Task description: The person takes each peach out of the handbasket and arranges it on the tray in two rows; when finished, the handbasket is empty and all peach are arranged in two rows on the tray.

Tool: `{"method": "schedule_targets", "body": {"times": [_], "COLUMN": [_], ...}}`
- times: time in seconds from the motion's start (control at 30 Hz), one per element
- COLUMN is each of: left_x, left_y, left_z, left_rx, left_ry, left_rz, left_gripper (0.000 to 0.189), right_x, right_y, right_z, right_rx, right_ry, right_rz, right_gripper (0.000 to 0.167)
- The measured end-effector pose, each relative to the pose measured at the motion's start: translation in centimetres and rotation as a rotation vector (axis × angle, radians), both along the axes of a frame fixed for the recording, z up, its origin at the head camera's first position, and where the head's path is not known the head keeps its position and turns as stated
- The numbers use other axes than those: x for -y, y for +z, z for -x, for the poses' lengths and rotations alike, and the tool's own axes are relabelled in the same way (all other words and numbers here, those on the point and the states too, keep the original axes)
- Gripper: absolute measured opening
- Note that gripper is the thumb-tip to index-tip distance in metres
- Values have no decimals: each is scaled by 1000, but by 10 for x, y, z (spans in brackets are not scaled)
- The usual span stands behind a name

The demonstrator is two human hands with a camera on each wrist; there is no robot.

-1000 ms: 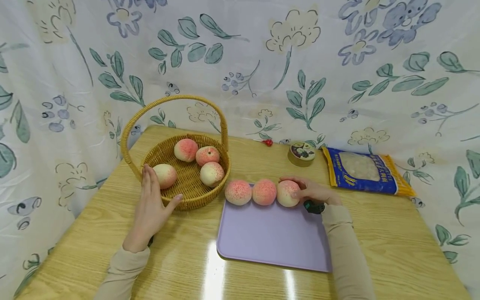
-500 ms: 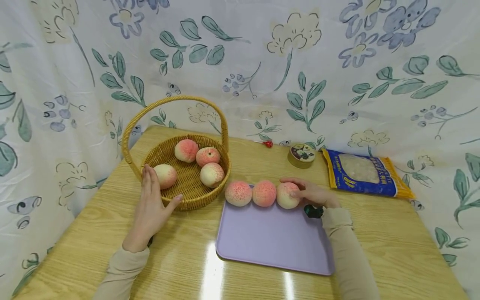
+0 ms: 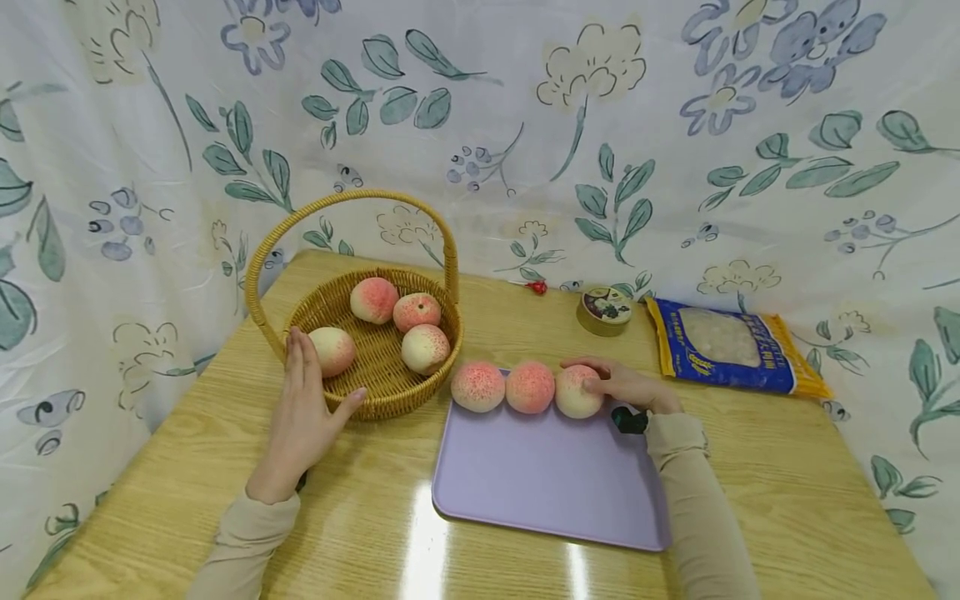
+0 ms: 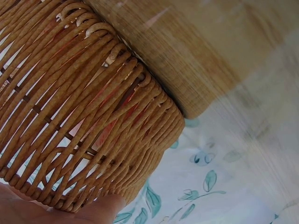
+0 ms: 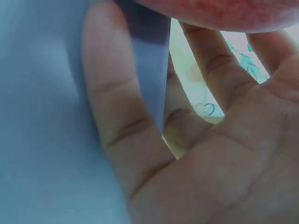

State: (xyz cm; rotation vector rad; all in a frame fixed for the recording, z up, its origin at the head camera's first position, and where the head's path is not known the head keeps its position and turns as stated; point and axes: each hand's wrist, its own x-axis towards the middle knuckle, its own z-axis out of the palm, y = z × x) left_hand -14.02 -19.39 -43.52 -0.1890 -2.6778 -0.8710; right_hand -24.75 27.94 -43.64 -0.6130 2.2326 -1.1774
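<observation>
My left hand (image 3: pixel 306 417) lies with straight fingers against the near left rim of a wicker basket (image 3: pixel 397 404), its thumb over the front edge. Several peaches lie inside, including a pale peach (image 3: pixel 332 352) close to those fingers. The left wrist view shows the woven side (image 4: pixel 84 107) up close. Three peaches stand in a row along the far edge of a lilac tray (image 3: pixel 547 475): a speckled peach (image 3: pixel 478 386), a pink middle peach (image 3: pixel 530 387) and a pale right-hand peach (image 3: pixel 576 396). My right hand (image 3: pixel 633 390) holds that last one, fingers behind and thumb in front.
Behind the tray stands a round tin (image 3: pixel 604 312), with a small red object (image 3: pixel 537 287) to its left. A blue and yellow food packet (image 3: pixel 727 346) lies at the back right. The basket's tall handle (image 3: pixel 360 197) arches above it. A floral curtain (image 3: pixel 495 100) closes off the back.
</observation>
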Motion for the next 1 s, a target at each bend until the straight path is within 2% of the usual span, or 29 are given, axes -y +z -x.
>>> {"method": "schedule_targets", "body": {"times": [0.2, 0.3, 0.47, 0.67, 0.83, 1.0], "left_x": [4, 4, 4, 3, 3, 4], "left_y": [-1, -1, 0, 1, 1, 0], "left_z": [-2, -3, -1, 1, 1, 0], "left_rx": [-1, -8, 4, 15, 9, 13], "left_ry": [3, 2, 3, -1, 2, 9], "left_rz": [7, 4, 12, 10, 10, 12], "left_gripper": [105, 105, 105, 107, 108, 109], "right_x": [5, 8, 9, 12, 26, 58], "right_y": [2, 4, 12, 35, 56, 74], "right_z": [-4, -7, -7, 3, 15, 30], "right_rx": [-43, -60, -16, 80, 67, 51], "right_ry": [-16, 13, 53, 30, 7, 75], "right_rz": [-48, -45, -12, -11, 22, 99], "right_gripper": [49, 51, 57, 59, 60, 61]}}
